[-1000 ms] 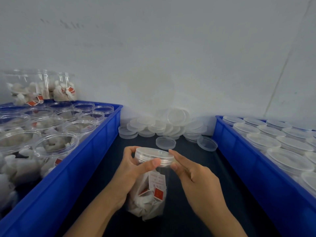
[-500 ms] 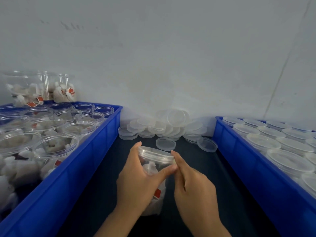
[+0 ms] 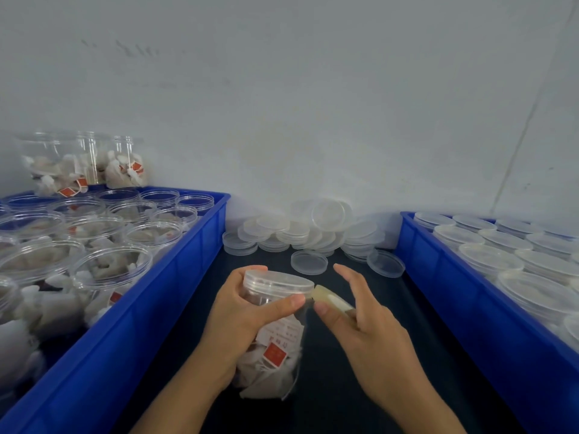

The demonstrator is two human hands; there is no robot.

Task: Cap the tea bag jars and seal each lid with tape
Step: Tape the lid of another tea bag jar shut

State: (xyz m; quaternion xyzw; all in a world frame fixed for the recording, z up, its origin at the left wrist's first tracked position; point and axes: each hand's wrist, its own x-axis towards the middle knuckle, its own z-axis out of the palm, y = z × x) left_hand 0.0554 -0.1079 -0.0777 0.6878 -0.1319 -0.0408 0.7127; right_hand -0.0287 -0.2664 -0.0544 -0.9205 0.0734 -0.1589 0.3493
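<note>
Blue crates flank the frame. At lower centre my left hand grips the capped jar; my right hand pinches tape at the lid rim. Sealing under way; next, wrap the seam evenly.

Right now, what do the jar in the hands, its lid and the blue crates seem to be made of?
The jar looks like clear, glossy plastic: the tea bags and red tags show through its wall. Its lid seems a cloudier, translucent plastic with a ribbed rim. The blue crates look like opaque moulded plastic with a smooth, slightly shiny surface. Glass cannot be fully ruled out for the jar.
</note>
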